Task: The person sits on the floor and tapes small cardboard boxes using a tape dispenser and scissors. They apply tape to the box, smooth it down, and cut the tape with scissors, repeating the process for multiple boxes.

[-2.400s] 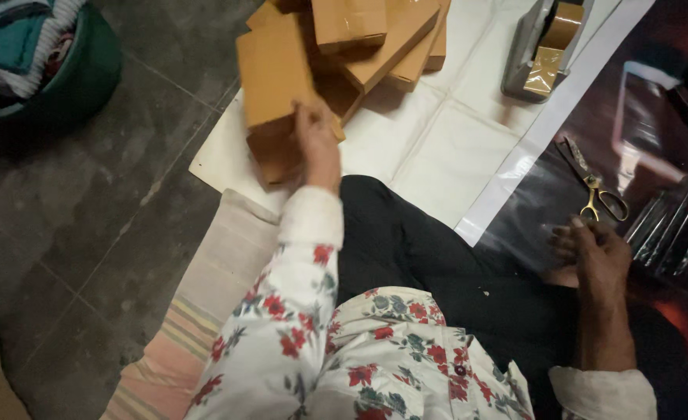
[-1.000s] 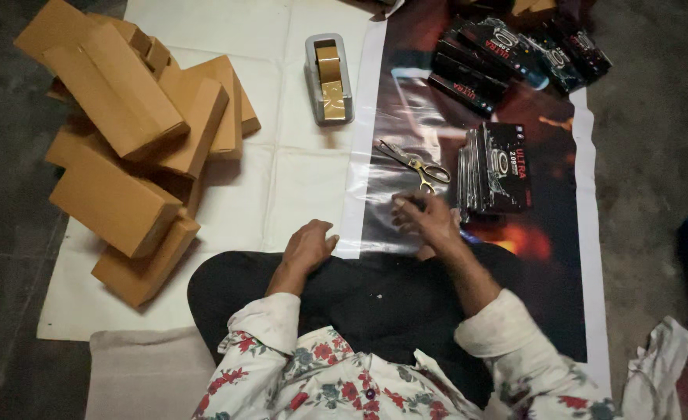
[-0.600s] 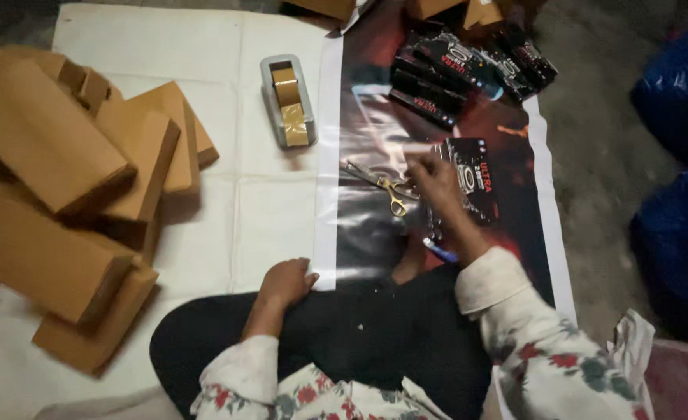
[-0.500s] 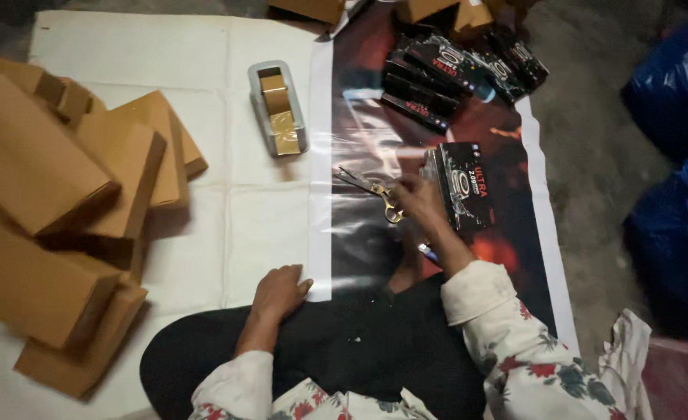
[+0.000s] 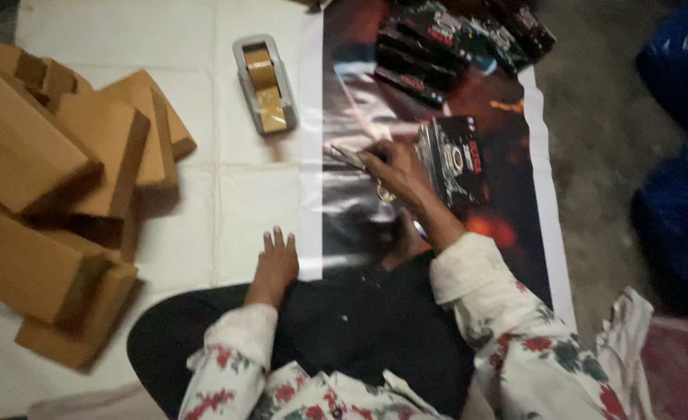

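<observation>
Scissors, just above the frame's centre on a dark glossy sheet, are grasped by the right hand, beside a stack of black packets. The left hand is laid flat, fingers spread, below a tape dispenser; cardboard boxes are piled at left.

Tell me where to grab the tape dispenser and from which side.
Grip the tape dispenser across its two long grey side walls, near the middle, coming straight down from above. It lies flat on the white sheet with its long axis pointing away from the person, and both sides look free of the cardboard boxes, so fingers should fit either side.
</observation>
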